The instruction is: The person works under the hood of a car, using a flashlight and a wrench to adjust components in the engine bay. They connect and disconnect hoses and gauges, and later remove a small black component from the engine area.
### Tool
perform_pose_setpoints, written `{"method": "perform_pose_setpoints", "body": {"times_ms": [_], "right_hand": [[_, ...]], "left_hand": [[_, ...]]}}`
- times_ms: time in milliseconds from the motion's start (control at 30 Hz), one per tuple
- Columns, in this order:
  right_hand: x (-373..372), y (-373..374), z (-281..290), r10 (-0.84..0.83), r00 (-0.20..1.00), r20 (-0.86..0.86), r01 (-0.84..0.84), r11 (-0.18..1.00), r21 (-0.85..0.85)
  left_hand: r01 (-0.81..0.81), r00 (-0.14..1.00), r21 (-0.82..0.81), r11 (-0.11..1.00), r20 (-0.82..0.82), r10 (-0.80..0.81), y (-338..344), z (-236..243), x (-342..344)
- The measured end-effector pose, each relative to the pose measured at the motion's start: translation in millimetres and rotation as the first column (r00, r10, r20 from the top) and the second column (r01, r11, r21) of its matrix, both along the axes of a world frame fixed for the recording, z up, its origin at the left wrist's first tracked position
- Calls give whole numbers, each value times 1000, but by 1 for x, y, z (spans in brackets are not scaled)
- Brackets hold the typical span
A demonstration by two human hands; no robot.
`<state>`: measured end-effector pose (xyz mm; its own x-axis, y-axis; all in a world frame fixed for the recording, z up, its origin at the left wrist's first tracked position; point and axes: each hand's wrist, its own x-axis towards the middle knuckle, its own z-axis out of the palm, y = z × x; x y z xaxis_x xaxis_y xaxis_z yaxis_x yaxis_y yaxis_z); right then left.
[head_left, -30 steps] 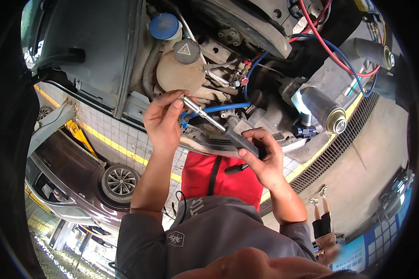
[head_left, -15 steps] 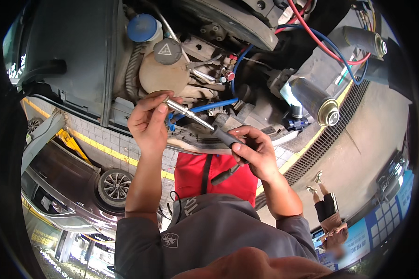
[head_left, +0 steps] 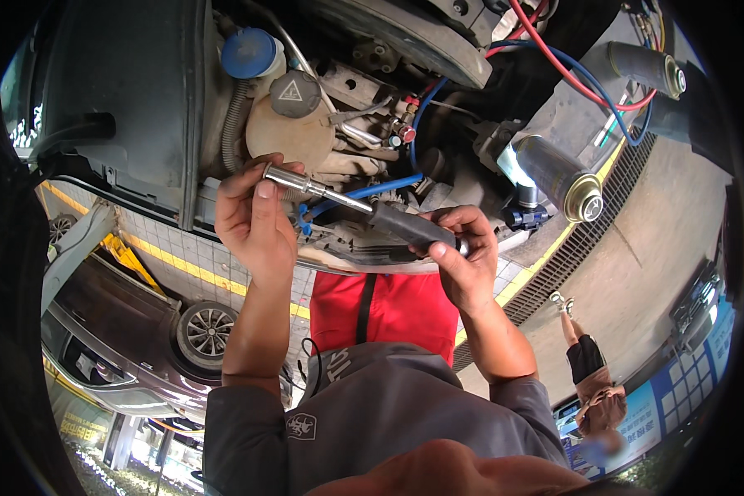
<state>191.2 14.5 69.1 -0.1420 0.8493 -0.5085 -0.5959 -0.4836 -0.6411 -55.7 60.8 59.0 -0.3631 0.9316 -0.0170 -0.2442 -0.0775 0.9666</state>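
A socket tool point(head_left: 357, 203) is held slantwise across my front between both hands. Its silver socket end lies at the left, a thin steel shaft runs through the middle, and a black grip makes up the right part. With thumb and fingers my left hand point(head_left: 255, 219) pinches the silver socket. My right hand point(head_left: 469, 252) is closed round the far end of the black grip, with a bit of metal showing by the thumb. Just behind the tool, a blue hose point(head_left: 380, 187) crosses the engine bay.
A blue-capped reservoir point(head_left: 249, 53) and a round tan tank with a dark cap point(head_left: 295, 93) sit in the engine bay. Spray cans point(head_left: 558, 179) stand at the right beside red and blue hoses point(head_left: 583, 83). A parked car point(head_left: 112, 331) is at left; another person point(head_left: 597, 388) stands at right.
The tool has shifted slightly left with my left hand, and its black grip has swung up into line. The dark piece that hung below my right hand no longer shows there.
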Motion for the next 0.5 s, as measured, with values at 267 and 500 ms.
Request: {"method": "perform_pose_setpoints", "body": {"times_ms": [267, 500], "right_hand": [[-5, 24, -11, -129, 991, 39, 124, 988, 96], [-6, 52, -31, -156, 984, 86, 139, 975, 175]], "left_hand": [[21, 985, 83, 996, -173, -7, 16, 5, 3], [24, 969, -37, 999, -243, -33, 37, 2, 0]]}}
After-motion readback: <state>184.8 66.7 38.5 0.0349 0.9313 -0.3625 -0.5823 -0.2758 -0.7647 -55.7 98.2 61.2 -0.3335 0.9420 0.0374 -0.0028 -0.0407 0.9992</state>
